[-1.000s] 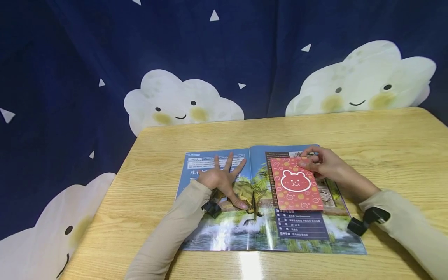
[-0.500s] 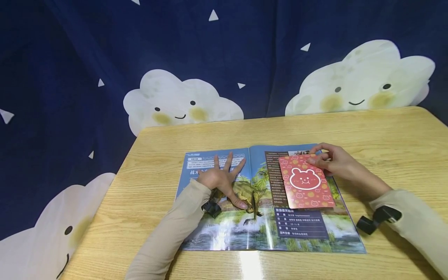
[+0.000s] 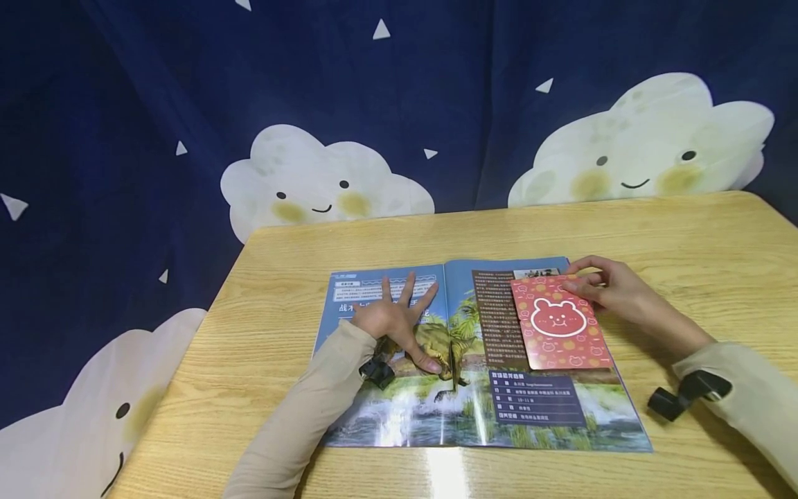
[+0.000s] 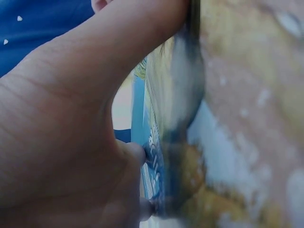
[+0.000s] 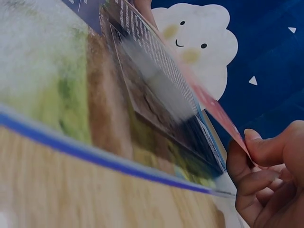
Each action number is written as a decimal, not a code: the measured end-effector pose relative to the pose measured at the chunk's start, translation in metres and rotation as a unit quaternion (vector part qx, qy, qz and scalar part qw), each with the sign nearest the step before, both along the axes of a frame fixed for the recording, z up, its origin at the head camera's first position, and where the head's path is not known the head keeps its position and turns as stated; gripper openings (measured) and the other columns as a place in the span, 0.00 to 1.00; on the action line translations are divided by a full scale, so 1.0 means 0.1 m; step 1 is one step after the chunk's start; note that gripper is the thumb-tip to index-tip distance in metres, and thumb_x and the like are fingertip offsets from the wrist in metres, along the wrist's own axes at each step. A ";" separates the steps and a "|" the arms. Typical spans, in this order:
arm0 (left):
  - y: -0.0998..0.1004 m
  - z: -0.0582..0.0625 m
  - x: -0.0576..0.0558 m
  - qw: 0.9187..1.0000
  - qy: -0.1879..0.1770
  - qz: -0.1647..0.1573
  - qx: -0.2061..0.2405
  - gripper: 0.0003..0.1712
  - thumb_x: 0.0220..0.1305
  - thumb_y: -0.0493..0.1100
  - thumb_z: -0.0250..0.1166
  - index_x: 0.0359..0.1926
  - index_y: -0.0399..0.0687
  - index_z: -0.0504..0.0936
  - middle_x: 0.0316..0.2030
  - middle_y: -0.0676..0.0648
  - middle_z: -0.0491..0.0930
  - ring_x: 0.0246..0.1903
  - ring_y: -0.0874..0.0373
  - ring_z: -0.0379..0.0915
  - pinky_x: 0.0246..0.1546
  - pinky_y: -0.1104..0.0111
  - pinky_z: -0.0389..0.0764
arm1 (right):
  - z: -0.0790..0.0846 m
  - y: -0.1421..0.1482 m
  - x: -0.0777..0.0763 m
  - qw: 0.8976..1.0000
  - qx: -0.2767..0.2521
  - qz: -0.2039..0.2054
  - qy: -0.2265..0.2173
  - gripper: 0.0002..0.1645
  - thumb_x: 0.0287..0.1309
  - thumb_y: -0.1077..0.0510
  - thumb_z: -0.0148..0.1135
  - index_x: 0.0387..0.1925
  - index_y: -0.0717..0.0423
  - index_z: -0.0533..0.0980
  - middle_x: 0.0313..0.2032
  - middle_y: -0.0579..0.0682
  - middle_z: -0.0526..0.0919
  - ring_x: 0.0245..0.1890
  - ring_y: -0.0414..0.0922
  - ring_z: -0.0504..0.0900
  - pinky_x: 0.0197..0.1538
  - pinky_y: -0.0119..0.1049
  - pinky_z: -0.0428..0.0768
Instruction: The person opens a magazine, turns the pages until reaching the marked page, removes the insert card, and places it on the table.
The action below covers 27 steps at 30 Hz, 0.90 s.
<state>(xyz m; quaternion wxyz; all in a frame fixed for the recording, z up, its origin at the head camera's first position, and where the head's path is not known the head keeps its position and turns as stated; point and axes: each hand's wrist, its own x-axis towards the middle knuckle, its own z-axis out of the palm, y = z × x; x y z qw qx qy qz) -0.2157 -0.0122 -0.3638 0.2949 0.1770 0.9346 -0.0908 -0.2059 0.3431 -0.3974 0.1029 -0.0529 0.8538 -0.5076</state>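
An open magazine (image 3: 411,416) with a dinosaur picture across both pages lies on the table. Spread flat over its left page is my left hand (image 3: 395,315), fingers apart and the thumb reaching toward the fold. My right hand (image 3: 614,287) pinches the upper right corner of a pink card (image 3: 561,326) with a white-outlined bear face, between thumb and fingers. The card overlaps the right page's outer part in the head view. In the right wrist view the card (image 5: 216,109) appears edge-on, tilted above the page.
The wooden table (image 3: 274,277) extends on all sides of the magazine. Behind it hangs a dark blue curtain (image 3: 349,83) with smiling clouds and white triangles. Each wrist wears a black strap mount, the right one (image 3: 688,395) beside the magazine's edge.
My right hand has moved to the right with the pink card, uncovering more of the right page's text column. My left hand has stayed in place.
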 end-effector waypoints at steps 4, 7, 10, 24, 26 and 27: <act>0.00 0.00 0.00 1.000 -0.001 0.000 -0.001 0.78 0.23 0.87 0.63 0.70 0.85 0.24 0.73 0.56 0.17 0.71 0.36 0.19 0.49 0.22 0.51 | -0.01 0.06 0.00 1.000 -0.004 -0.006 0.006 0.22 0.68 0.57 0.57 0.55 0.66 0.65 0.27 0.47 0.82 0.23 0.38 0.79 0.25 0.34 0.78; 0.01 0.00 0.00 1.000 -0.002 0.004 0.003 0.78 0.23 0.87 0.64 0.70 0.84 0.24 0.73 0.56 0.17 0.71 0.36 0.18 0.49 0.21 0.51 | 0.00 0.09 0.01 1.000 -0.013 -0.008 0.016 0.21 0.68 0.57 0.56 0.55 0.66 0.65 0.28 0.46 0.83 0.25 0.39 0.81 0.27 0.36 0.81; 0.01 0.00 0.00 1.000 -0.002 0.006 0.005 0.78 0.23 0.87 0.64 0.70 0.84 0.24 0.73 0.56 0.16 0.71 0.36 0.17 0.49 0.21 0.50 | 0.02 0.12 0.01 1.000 -0.009 -0.014 0.023 0.21 0.69 0.56 0.56 0.55 0.66 0.66 0.29 0.47 0.83 0.26 0.40 0.82 0.28 0.37 0.82; -0.01 0.00 0.01 1.000 -0.011 0.016 0.019 0.79 0.24 0.85 0.67 0.70 0.84 0.23 0.72 0.56 0.14 0.71 0.37 0.15 0.51 0.22 0.47 | -0.06 0.46 0.07 0.997 0.016 -0.053 0.050 0.12 0.67 0.52 0.58 0.49 0.50 0.72 0.28 0.40 0.83 0.25 0.38 0.81 0.26 0.33 0.77; 0.00 0.00 0.01 1.000 -0.012 0.015 0.019 0.78 0.24 0.85 0.67 0.70 0.84 0.23 0.72 0.56 0.14 0.71 0.37 0.14 0.51 0.22 0.47 | -0.08 0.53 0.10 0.997 0.017 -0.059 0.049 0.12 0.67 0.52 0.58 0.49 0.48 0.72 0.28 0.40 0.83 0.26 0.37 0.81 0.27 0.33 0.78; 0.00 0.00 0.00 1.000 -0.012 0.015 0.019 0.78 0.24 0.85 0.67 0.70 0.84 0.23 0.72 0.56 0.14 0.71 0.37 0.14 0.50 0.22 0.47 | -0.08 0.56 0.11 0.997 0.015 -0.060 0.047 0.11 0.68 0.52 0.57 0.49 0.48 0.72 0.28 0.39 0.83 0.27 0.37 0.81 0.27 0.33 0.78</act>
